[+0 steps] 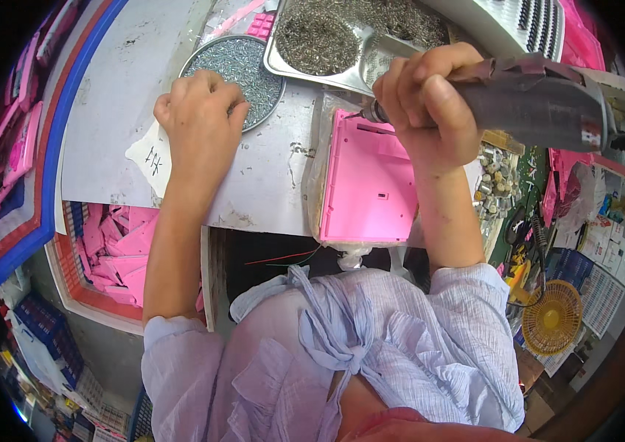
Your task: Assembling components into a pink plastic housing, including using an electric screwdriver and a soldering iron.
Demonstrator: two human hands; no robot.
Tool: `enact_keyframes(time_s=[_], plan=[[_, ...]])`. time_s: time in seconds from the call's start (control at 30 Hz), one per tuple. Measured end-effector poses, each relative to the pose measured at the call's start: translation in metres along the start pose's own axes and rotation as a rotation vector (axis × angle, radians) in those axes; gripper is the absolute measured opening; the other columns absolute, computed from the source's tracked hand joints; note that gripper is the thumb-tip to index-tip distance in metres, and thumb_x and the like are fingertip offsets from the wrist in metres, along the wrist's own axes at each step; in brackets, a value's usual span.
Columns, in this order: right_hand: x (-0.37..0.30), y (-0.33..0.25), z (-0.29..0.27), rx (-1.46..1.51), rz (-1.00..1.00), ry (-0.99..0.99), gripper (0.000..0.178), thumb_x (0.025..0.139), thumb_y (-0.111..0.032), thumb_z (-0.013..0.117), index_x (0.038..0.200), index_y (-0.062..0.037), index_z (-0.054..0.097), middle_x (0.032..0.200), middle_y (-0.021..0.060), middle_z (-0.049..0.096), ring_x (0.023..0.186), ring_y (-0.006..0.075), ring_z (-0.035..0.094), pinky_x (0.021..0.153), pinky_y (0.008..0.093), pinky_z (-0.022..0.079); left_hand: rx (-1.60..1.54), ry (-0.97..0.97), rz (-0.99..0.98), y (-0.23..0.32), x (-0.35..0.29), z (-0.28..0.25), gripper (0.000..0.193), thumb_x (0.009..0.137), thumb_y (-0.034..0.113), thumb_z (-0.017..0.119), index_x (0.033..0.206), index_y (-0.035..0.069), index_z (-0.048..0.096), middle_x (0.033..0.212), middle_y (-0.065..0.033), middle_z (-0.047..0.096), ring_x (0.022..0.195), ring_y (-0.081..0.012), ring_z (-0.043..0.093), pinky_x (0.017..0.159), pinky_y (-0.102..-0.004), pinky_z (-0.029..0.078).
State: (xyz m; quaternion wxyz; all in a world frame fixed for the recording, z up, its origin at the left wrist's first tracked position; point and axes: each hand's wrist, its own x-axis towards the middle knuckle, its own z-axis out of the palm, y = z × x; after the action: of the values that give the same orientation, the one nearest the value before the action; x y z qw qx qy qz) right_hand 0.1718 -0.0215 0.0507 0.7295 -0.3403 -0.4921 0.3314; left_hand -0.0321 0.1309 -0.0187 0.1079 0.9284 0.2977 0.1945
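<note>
Head view: a scuffed, pale tabletop [268, 188] carries a pink panel [368, 184] toward 2 o'clock. Over its upper right, the right hand [438, 103] has its grip closed around a dark power screwdriver [541, 107]. Toward 11 o'clock, the left hand [203, 110] curls over a round tin [271, 116] of screws; whether that grip pinches any, I cannot tell. A metal tray [320, 81] sits near 12, a bin [102, 298] of pink pieces at 9, a yellow basket [550, 318] at 4.

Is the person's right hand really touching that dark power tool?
Touching. The head view shows it plainly: the right hand has its fingers curled around the front part of the dark power tool.
</note>
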Motion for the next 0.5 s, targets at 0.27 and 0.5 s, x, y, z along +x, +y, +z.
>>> enact_keyframes(time_s=[0.27,0.5], plan=[[-0.003,0.022,0.003,-0.106,0.075,0.027,0.013,0.096,-0.008,0.058,0.088,-0.0061,0.049,0.058,0.0018,0.045,0.049,0.0105,0.040,0.045,0.0279,0.035,-0.145,0.110,0.019,-0.002,-0.003,0.008,0.008,0.088,0.018,0.071,0.087,0.010,0.071,0.091,-0.0007,0.066,0.093,-0.0223,0.059,0.092,-0.0421,0.035],[-0.002,-0.001,0.015,-0.099,0.048,0.054,0.017,0.097,-0.011,0.059,0.086,-0.0075,0.047,0.056,0.0006,0.044,0.049,0.0108,0.040,0.045,0.0292,0.036,-0.357,0.048,0.098,0.019,-0.008,-0.002,0.008,0.086,0.017,0.073,0.089,0.012,0.068,0.089,-0.0022,0.066,0.090,-0.0235,0.059,0.087,-0.0402,0.036]])
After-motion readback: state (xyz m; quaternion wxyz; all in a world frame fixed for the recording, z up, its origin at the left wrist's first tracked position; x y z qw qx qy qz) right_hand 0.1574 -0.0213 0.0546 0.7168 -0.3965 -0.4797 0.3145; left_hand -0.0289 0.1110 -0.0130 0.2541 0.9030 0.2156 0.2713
